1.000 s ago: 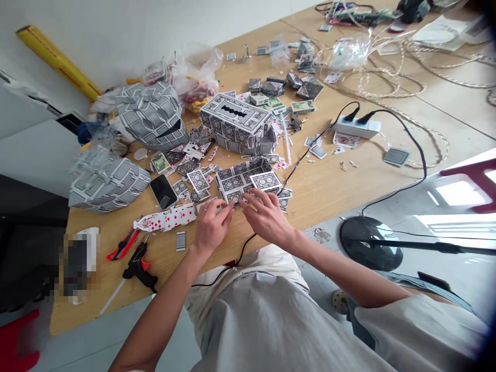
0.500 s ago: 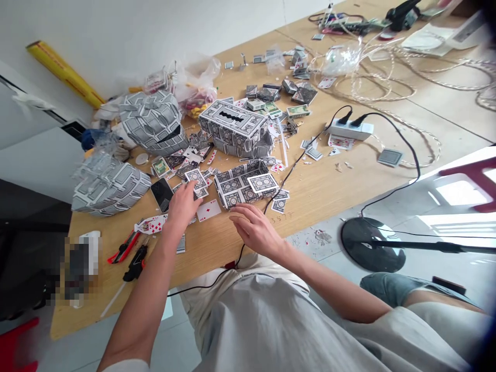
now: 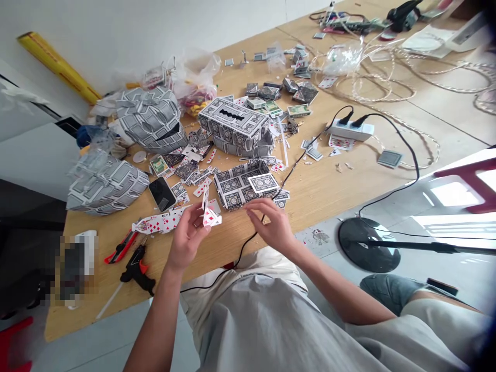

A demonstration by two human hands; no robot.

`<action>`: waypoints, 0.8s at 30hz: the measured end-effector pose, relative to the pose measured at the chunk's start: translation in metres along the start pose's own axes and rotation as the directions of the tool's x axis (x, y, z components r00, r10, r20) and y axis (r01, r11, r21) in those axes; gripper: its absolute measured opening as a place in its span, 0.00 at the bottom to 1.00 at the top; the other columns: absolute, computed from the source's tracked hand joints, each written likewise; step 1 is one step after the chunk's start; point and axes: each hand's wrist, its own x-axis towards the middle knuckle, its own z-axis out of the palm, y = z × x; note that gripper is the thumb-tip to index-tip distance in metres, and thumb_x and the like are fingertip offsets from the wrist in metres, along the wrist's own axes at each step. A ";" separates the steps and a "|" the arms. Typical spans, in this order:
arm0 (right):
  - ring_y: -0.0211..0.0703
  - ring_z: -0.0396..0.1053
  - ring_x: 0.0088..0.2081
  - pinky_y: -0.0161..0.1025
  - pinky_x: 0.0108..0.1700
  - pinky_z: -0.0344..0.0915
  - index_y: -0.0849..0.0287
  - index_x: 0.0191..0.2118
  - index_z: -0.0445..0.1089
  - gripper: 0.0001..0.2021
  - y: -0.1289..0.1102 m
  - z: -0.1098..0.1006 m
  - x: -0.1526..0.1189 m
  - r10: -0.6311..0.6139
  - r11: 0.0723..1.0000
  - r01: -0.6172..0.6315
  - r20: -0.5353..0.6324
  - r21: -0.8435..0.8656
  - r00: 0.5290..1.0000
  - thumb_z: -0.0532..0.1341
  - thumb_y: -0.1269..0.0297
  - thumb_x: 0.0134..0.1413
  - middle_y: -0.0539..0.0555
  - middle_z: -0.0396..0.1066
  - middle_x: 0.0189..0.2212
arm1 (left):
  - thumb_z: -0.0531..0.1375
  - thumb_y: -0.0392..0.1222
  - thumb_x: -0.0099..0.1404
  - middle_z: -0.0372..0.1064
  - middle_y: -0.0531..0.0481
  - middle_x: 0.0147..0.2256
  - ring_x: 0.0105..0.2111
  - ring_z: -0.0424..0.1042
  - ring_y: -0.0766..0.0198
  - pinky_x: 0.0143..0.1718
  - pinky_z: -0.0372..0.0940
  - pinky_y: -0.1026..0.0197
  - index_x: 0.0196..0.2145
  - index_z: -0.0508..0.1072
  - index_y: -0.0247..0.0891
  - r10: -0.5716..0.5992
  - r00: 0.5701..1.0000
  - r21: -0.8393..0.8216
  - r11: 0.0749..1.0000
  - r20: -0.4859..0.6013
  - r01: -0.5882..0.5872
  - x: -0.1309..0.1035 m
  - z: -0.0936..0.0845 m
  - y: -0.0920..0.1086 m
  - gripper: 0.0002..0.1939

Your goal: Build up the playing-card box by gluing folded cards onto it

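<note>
Playing cards (image 3: 211, 217) are held between the fingers and thumb of my left hand (image 3: 188, 238), in front of the open card box. My right hand (image 3: 273, 225) is beside the near right corner of that box (image 3: 236, 188), fingers bent and thumb close to them; whether something small is between them cannot be made out. A patterned card (image 3: 263, 183) lies across the box's right part. Behind it stands a larger card-covered box (image 3: 234, 119) with a dark slot on top. Loose cards (image 3: 189, 168) are scattered to the left of the open box.
A phone (image 3: 162, 194), a red cutter (image 3: 122, 247) and a black glue gun (image 3: 137, 271) lie at the left. Two woven card bags (image 3: 151, 121) stand behind them. A black cable runs past my right hand from the power strip (image 3: 351, 129). Someone's leg shows at lower right.
My left hand has lifted cards from the pile and come nearer to me, turning palm inward. My right hand has moved slightly right, its fingers more bent together.
</note>
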 end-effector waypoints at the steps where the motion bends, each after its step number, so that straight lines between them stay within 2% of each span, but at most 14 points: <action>1: 0.52 0.78 0.49 0.52 0.54 0.75 0.52 0.46 0.78 0.07 0.005 -0.005 0.004 -0.001 0.999 -0.003 -0.083 -0.049 0.997 0.61 0.67 0.70 0.58 0.80 0.44 | 0.63 0.44 0.72 0.76 0.38 0.60 0.55 0.79 0.51 0.52 0.78 0.49 0.63 0.67 0.45 -0.017 1.000 -0.036 0.999 -0.024 0.016 -0.005 0.002 -0.006 0.24; 3: 0.56 0.75 0.53 0.57 0.59 0.71 0.53 0.47 0.77 0.06 0.021 -0.015 0.013 0.004 0.988 -0.045 -0.263 -0.148 0.965 0.63 0.65 0.69 0.61 0.78 0.46 | 0.62 0.45 0.72 0.75 0.37 0.60 0.55 0.79 0.50 0.48 0.79 0.50 0.63 0.67 0.45 -0.056 0.996 -0.092 0.995 -0.065 0.050 -0.015 0.005 -0.018 0.23; 5: 0.60 0.71 0.59 0.60 0.62 0.68 0.55 0.54 0.74 0.13 0.042 -0.024 0.021 0.046 0.977 -0.110 -0.323 -0.183 0.945 0.66 0.60 0.66 0.65 0.75 0.54 | 0.63 0.47 0.72 0.75 0.36 0.60 0.55 0.79 0.49 0.45 0.79 0.51 0.63 0.66 0.44 -0.088 0.991 -0.125 0.989 -0.099 0.076 -0.024 0.007 -0.028 0.25; 8: 0.60 0.68 0.65 0.58 0.62 0.69 0.56 0.66 0.66 0.28 0.068 -0.030 0.032 0.156 0.980 -0.168 -0.117 -0.103 0.981 0.67 0.52 0.66 0.67 0.69 0.64 | 0.68 0.48 0.68 0.74 0.36 0.60 0.53 0.80 0.51 0.46 0.78 0.52 0.64 0.65 0.45 -0.142 0.978 -0.181 0.977 -0.155 0.113 -0.035 0.010 -0.037 0.30; 10: 0.60 0.68 0.65 0.58 0.64 0.67 0.55 0.67 0.66 0.30 0.075 -0.029 0.035 0.194 0.978 -0.193 -0.002 -0.078 0.981 0.66 0.49 0.66 0.65 0.70 0.65 | 0.71 0.46 0.65 0.74 0.38 0.60 0.51 0.80 0.54 0.48 0.77 0.52 0.64 0.66 0.45 -0.203 0.964 -0.250 0.956 -0.173 0.156 -0.043 0.012 -0.040 0.33; 12: 0.59 0.69 0.64 0.59 0.66 0.65 0.54 0.66 0.69 0.29 0.075 -0.027 0.034 0.234 0.969 -0.231 0.031 -0.089 0.972 0.66 0.47 0.65 0.63 0.72 0.63 | 0.73 0.44 0.63 0.75 0.40 0.59 0.51 0.80 0.55 0.49 0.76 0.53 0.64 0.66 0.46 -0.272 0.949 -0.338 0.918 -0.161 0.206 -0.053 0.014 -0.041 0.35; 17: 0.61 0.71 0.61 0.62 0.62 0.69 0.54 0.63 0.72 0.28 0.052 -0.022 0.021 0.324 0.934 -0.316 0.023 -0.168 0.946 0.67 0.46 0.63 0.63 0.74 0.59 | 0.72 0.45 0.63 0.77 0.39 0.58 0.50 0.79 0.52 0.48 0.75 0.53 0.60 0.71 0.42 -0.370 0.919 -0.516 0.819 -0.138 0.252 -0.082 0.016 -0.040 0.29; 19: 0.65 0.67 0.65 0.66 0.64 0.66 0.55 0.64 0.71 0.28 0.033 -0.018 0.013 0.267 0.929 -0.275 -0.068 -0.246 0.961 0.67 0.48 0.63 0.67 0.68 0.64 | 0.70 0.46 0.64 0.79 0.38 0.56 0.48 0.80 0.52 0.47 0.75 0.53 0.58 0.75 0.39 -0.408 0.901 -0.554 0.788 -0.147 0.267 -0.092 0.017 -0.039 0.25; 21: 0.65 0.62 0.70 0.67 0.69 0.62 0.55 0.64 0.70 0.25 0.008 -0.010 0.006 0.124 0.940 -0.164 -0.149 -0.298 0.981 0.66 0.54 0.66 0.67 0.63 0.69 | 0.69 0.48 0.66 0.81 0.38 0.51 0.45 0.81 0.52 0.46 0.75 0.53 0.54 0.78 0.36 -0.464 0.873 -0.587 0.752 -0.148 0.300 -0.099 0.017 -0.038 0.21; 22: 0.62 0.63 0.69 0.65 0.70 0.62 0.54 0.63 0.71 0.22 -0.007 -0.006 0.003 0.061 0.956 -0.096 -0.132 -0.278 0.989 0.65 0.57 0.68 0.65 0.65 0.68 | 0.68 0.50 0.67 0.82 0.38 0.49 0.43 0.82 0.52 0.45 0.75 0.53 0.51 0.79 0.35 -0.491 0.858 -0.591 0.740 -0.150 0.321 -0.101 0.018 -0.037 0.20; 24: 0.58 0.69 0.66 0.60 0.68 0.66 0.50 0.63 0.71 0.19 -0.035 0.006 -0.001 -0.024 0.986 0.031 0.047 -0.163 0.999 0.64 0.62 0.69 0.61 0.72 0.63 | 0.66 0.54 0.69 0.83 0.36 0.44 0.38 0.82 0.52 0.41 0.75 0.54 0.47 0.81 0.32 -0.534 0.833 -0.571 0.732 -0.141 0.372 -0.104 0.018 -0.033 0.21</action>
